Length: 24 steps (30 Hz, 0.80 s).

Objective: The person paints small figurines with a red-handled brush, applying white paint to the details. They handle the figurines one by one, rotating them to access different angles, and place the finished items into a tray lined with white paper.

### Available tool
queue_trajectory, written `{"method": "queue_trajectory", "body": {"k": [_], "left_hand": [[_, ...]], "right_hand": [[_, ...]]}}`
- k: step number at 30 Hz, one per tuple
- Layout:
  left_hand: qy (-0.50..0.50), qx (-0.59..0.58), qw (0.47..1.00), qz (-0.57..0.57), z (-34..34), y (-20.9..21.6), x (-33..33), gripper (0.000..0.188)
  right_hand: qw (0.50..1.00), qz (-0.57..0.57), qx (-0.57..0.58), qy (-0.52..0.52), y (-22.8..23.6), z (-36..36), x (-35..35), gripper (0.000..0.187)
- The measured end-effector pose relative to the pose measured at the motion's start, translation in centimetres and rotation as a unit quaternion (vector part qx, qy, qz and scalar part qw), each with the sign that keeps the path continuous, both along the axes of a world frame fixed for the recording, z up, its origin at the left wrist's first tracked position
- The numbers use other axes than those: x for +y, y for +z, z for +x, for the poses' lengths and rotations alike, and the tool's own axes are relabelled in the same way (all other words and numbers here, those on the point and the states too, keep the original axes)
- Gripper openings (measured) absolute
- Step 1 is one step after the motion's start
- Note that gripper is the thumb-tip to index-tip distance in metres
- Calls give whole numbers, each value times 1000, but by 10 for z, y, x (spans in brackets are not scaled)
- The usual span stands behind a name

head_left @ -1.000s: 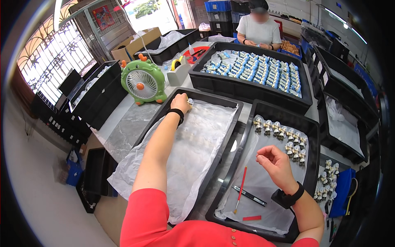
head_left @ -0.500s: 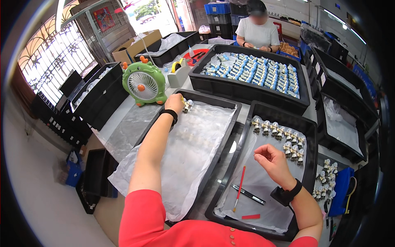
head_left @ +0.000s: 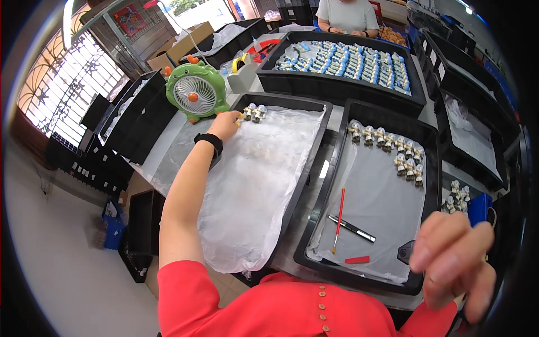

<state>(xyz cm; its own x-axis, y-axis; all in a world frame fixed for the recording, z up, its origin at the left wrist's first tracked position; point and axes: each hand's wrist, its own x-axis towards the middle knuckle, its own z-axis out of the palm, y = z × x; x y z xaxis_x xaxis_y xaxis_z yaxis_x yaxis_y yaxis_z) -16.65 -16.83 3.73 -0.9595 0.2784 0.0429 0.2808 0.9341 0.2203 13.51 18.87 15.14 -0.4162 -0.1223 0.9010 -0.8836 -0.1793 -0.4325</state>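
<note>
Obs: L hand (head_left: 226,126) was at far-left corner of L tray (head_left: 292,103), fingers bent in, tips right by the small figures (head_left: 255,113) standing on the white liner (head_left: 255,185); yellowish bit showed at the tips, couldn't tell if a gripped figure or just skin + light

R hand (head_left: 455,261) was up close to the cam near R tray (head_left: 387,115), fingers parted and half bent, nothing seen btwn them

Technique (my judgement): best to pinch each fig. lightly by the body, lower it straight, let go only once steady; next one just beside its neighbour, row even w/ the far wall; withdraw fingers sideways so as not to knock the ones standing there; liner looked wrinkled, so smoothing it flat first prob. helped footing; R hand free, could've steadied the sheet

R-tray figures (head_left: 387,140) sat at far end, brush (head_left: 339,216) crossing pen (head_left: 356,230) nearer, red strip (head_left: 357,259) below; good to keep these tools clear of the figs

Hard to see: R hand blurred, hid near-right corner of R tray; dark item beside its fingers, poss. wrist gear, unsure; co-worker (head_left: 348,17) cut off by top edge; loose figures (head_left: 457,196) on R partly hidden; exact no. by L hand unclear, fingers in the way
</note>
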Motion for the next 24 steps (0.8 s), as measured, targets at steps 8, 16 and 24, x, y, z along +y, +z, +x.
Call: {"method": "queue_trajectory", "body": {"k": [8, 16, 24], "left_hand": [[51, 152, 977, 144, -10, -34, 6, 32], [42, 125, 969, 207, -4, -42, 51, 29], [129, 167, 907, 363, -1, -17, 96, 36]], "right_hand": [[990, -19, 20, 138, 26, 40, 5, 19], [974, -23, 24, 224, 34, 45, -5, 18], [953, -21, 22, 302, 43, 44, -19, 17]]}}
